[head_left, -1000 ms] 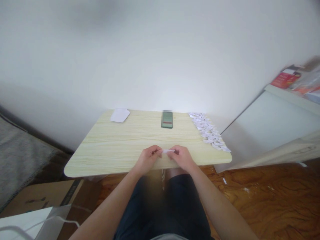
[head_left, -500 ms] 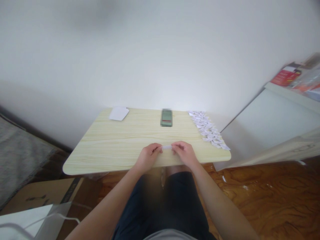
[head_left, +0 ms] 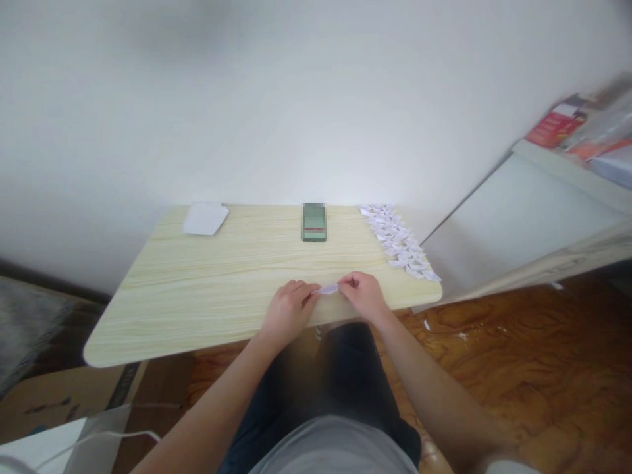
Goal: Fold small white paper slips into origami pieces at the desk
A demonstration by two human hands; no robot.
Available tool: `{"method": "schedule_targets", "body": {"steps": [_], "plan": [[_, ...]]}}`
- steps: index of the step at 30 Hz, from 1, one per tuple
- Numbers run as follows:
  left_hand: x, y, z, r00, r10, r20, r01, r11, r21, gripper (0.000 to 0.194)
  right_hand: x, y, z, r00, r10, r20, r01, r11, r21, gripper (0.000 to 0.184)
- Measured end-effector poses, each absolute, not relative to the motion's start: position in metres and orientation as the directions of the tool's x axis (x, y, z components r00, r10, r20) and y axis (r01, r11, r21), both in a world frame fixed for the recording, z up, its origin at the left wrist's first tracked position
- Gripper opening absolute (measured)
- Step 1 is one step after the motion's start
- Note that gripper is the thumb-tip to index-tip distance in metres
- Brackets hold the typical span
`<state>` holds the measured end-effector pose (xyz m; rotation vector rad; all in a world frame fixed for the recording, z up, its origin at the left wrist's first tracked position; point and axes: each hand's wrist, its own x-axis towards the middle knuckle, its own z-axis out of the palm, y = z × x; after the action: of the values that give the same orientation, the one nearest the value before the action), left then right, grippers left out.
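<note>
Paper strip (head_left: 328, 289), seemingly unfinished: ends pinched by left hand (head_left: 289, 307) and right hand (head_left: 365, 294); folded papers (head_left: 394, 238), apparently done, beyond right; flat sheets (head_left: 203, 219), unworked-looking, beyond left

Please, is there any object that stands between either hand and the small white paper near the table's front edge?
Nothing visible does. The left hand holds the small white paper at one end, the right hand at the other.
</note>
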<state>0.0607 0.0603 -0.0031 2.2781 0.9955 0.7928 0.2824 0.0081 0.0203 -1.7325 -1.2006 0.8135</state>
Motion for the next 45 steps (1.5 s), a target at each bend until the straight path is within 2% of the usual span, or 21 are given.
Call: {"method": "schedule_targets", "body": {"steps": [4,8,13,17,23,28,34,38,45], "plan": [[0.057,0.065,-0.004,0.532,0.795,0.291,0.486,-0.568,0.664,0.033,0.335,-0.003,0.025,0.486,0.871,-0.075,0.357,-0.276,-0.892,0.013],[0.047,0.079,-0.008,0.489,0.835,0.255,0.554,-0.522,0.648,0.027,0.402,-0.023,0.022,0.667,0.734,-0.127,0.273,-0.4,-0.875,0.013],[0.034,0.101,-0.009,0.4,0.882,0.251,0.632,-0.464,0.621,0.027,0.442,-0.029,0.004,0.746,0.631,-0.214,0.162,-0.484,-0.86,0.032],[0.023,0.113,-0.006,0.328,0.911,0.249,0.641,-0.408,0.649,0.029,0.443,-0.027,-0.001,0.788,0.591,-0.172,0.129,-0.432,-0.893,0.029],[0.001,0.13,0.0,0.226,0.935,0.274,0.67,-0.353,0.653,0.03,0.42,-0.022,0.014,0.827,0.56,0.044,0.211,-0.238,-0.948,0.035],[-0.019,0.166,0.008,0.121,0.939,0.323,0.732,-0.304,0.61,0.028,0.364,0.011,0.02,0.746,0.648,0.153,0.282,-0.099,-0.954,0.033],[-0.059,0.232,0.023,-0.107,0.916,0.386,0.87,-0.101,0.482,0.036,0.278,0.067,0.023,0.521,0.845,0.12,0.285,-0.039,-0.958,0.027],[-0.077,0.264,0.025,-0.162,0.926,0.342,0.913,0.009,0.408,0.049,0.24,0.105,0.031,0.378,0.92,0.104,0.293,-0.012,-0.956,0.022],[-0.088,0.281,0.027,-0.14,0.965,0.222,0.943,0.062,0.326,0.03,0.196,0.151,0.034,0.184,0.981,0.063,0.293,0.007,-0.956,0.016]]}}
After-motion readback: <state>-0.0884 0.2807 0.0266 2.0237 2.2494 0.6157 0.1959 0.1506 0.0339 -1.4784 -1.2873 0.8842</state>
